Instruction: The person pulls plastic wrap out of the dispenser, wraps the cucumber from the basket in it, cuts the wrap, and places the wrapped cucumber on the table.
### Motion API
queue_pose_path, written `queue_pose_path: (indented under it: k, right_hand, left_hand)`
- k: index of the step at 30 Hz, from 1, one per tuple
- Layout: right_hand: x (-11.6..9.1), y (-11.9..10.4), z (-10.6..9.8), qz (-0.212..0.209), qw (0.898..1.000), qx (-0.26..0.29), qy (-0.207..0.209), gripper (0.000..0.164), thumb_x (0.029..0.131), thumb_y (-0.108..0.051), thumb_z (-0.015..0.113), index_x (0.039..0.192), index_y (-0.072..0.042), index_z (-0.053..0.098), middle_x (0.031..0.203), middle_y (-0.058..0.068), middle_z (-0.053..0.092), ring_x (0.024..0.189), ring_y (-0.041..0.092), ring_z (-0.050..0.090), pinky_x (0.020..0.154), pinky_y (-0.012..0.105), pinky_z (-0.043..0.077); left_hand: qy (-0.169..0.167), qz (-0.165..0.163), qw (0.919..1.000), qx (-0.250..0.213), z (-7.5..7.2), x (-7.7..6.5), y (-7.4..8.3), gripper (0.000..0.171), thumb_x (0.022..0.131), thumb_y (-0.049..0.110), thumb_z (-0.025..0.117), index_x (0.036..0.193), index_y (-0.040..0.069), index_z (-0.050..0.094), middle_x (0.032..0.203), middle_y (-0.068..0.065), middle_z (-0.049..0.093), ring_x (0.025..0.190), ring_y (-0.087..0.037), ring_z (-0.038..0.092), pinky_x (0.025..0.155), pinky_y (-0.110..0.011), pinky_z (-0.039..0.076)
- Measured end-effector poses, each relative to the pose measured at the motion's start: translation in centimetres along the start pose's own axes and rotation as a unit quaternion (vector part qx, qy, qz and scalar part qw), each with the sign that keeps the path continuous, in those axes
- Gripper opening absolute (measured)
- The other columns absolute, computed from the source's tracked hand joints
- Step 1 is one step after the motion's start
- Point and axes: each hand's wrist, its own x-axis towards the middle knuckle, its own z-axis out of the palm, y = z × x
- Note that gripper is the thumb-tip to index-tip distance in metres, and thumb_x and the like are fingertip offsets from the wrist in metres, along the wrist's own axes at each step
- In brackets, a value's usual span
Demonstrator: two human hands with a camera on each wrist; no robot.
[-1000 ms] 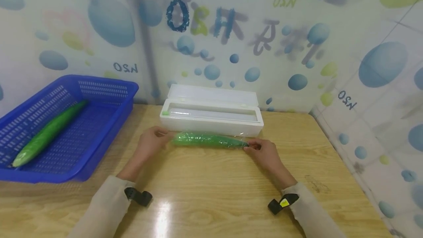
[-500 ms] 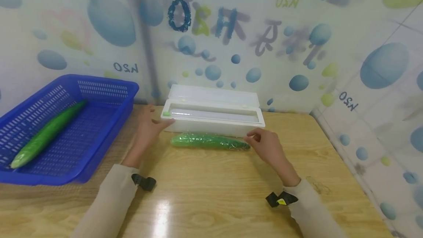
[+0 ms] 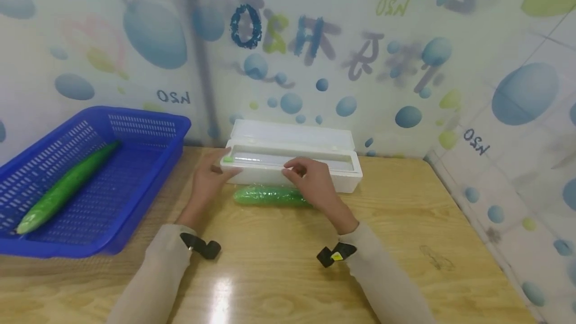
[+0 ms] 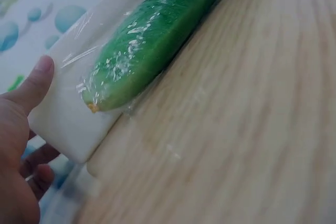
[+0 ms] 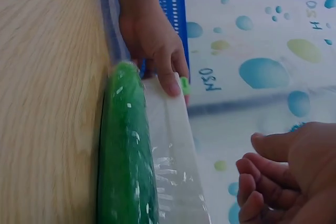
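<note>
A white cling film dispenser (image 3: 261, 176) stands against the wall with its lid raised, a green slider (image 3: 228, 159) at its left end. My left hand (image 3: 208, 179) grips that end; in the left wrist view the thumb lies on the front wall and the fingers reach round the end. Just before the dispenser, a cucumber (image 4: 142, 51) wrapped in shiny film lies on the table. My right hand (image 3: 315, 184) hovers over the cucumber's right part, hiding it, with fingertips by the dispenser's front edge. The right wrist view shows its fingers loosely curled around nothing.
At the left a blue plastic basket (image 3: 130, 214) holds an unwrapped cucumber (image 3: 67, 189). The wooden table (image 3: 279, 264) meets a patterned wall (image 3: 288, 84) behind and another at the right.
Both hands have let go of the wrapped cucumber's ends. The left moved back onto the dispenser's left end, and the right swung leftward to the dispenser's front.
</note>
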Motion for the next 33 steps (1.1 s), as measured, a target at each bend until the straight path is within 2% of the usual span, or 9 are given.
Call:
queue_pose_path:
  k: [6, 10, 13, 17, 20, 26, 33]
  right_hand:
    - [3.3, -1.9, 3.4, -0.05, 0.998, 0.013, -0.037, 0.018, 0.091, -0.021, 0.067, 0.103, -0.008, 0.07, 0.081, -0.001, 0.064, 0.073, 0.012, 0.056, 0.064, 0.024, 0.046]
    - [4.9, -2.6, 5.5, -0.065, 0.996, 0.026, -0.055, 0.021, 0.09, -0.02, 0.068, 0.105, -0.005, 0.07, 0.084, 0.002, 0.066, 0.074, 0.012, 0.057, 0.065, 0.021, 0.046]
    - [5.7, -2.8, 6.8, -0.061, 0.996, 0.023, -0.056, 0.021, 0.09, -0.02, 0.069, 0.104, -0.006, 0.071, 0.084, 0.002, 0.066, 0.073, 0.011, 0.057, 0.064, 0.02, 0.046]
    - [6.4, -3.0, 8.3, -0.042, 0.997, -0.019, -0.059, 0.021, 0.09, -0.024, 0.069, 0.105, -0.01, 0.071, 0.085, -0.001, 0.066, 0.07, 0.01, 0.055, 0.06, 0.02, 0.044]
    - [6.8, -3.5, 8.8, -0.019, 0.996, -0.056, -0.069, 0.024, 0.09, -0.029, 0.068, 0.108, -0.014, 0.071, 0.088, -0.003, 0.064, 0.073, 0.01, 0.056, 0.058, 0.021, 0.043]
    - [7.1, -4.3, 9.5, 0.018, 0.991, -0.107, -0.083, 0.025, 0.089, -0.035, 0.067, 0.11, -0.022, 0.071, 0.088, -0.007, 0.061, 0.077, 0.008, 0.056, 0.06, 0.025, 0.044]
    - [7.2, -4.3, 9.8, 0.004, 0.986, -0.149, -0.068, 0.02, 0.089, -0.036, 0.067, 0.104, -0.023, 0.074, 0.083, -0.009, 0.06, 0.074, 0.007, 0.054, 0.06, 0.025, 0.043]
  left_hand:
    - [0.004, -0.005, 1.0, 0.0, -0.3, -0.4, 0.0, 0.061, 0.074, 0.039, 0.081, 0.129, 0.025, 0.06, 0.128, 0.002, 0.056, 0.089, -0.021, 0.051, 0.071, -0.031, 0.045]
    - [0.004, -0.002, 1.0, 0.007, -0.5, -0.4, -0.2, 0.06, 0.073, 0.043, 0.08, 0.128, 0.028, 0.061, 0.125, 0.003, 0.058, 0.086, -0.02, 0.052, 0.065, -0.03, 0.046]
    - [0.005, 0.023, 0.9997, 0.003, -0.5, -0.2, -0.5, 0.057, 0.074, 0.039, 0.08, 0.127, 0.025, 0.063, 0.121, 0.002, 0.06, 0.082, -0.019, 0.052, 0.061, -0.028, 0.045]
    - [0.008, 0.056, 0.9984, -0.005, -0.5, 0.0, -0.9, 0.053, 0.076, 0.027, 0.082, 0.126, 0.019, 0.064, 0.116, -0.004, 0.061, 0.078, -0.019, 0.053, 0.06, -0.027, 0.044]
    - [0.013, 0.059, 0.9982, 0.0, -0.5, 0.1, -1.0, 0.051, 0.077, 0.022, 0.081, 0.125, 0.018, 0.064, 0.115, -0.004, 0.061, 0.077, -0.019, 0.052, 0.06, -0.027, 0.044]
    - [0.009, 0.045, 0.999, -0.001, -0.7, 0.0, -1.0, 0.051, 0.078, 0.021, 0.081, 0.126, 0.02, 0.064, 0.113, -0.003, 0.061, 0.077, -0.02, 0.052, 0.059, -0.026, 0.044]
    - [0.008, 0.054, 0.9985, -0.012, -0.4, -0.1, -0.9, 0.052, 0.077, 0.019, 0.081, 0.126, 0.019, 0.064, 0.114, -0.003, 0.06, 0.075, -0.021, 0.053, 0.057, -0.023, 0.044]
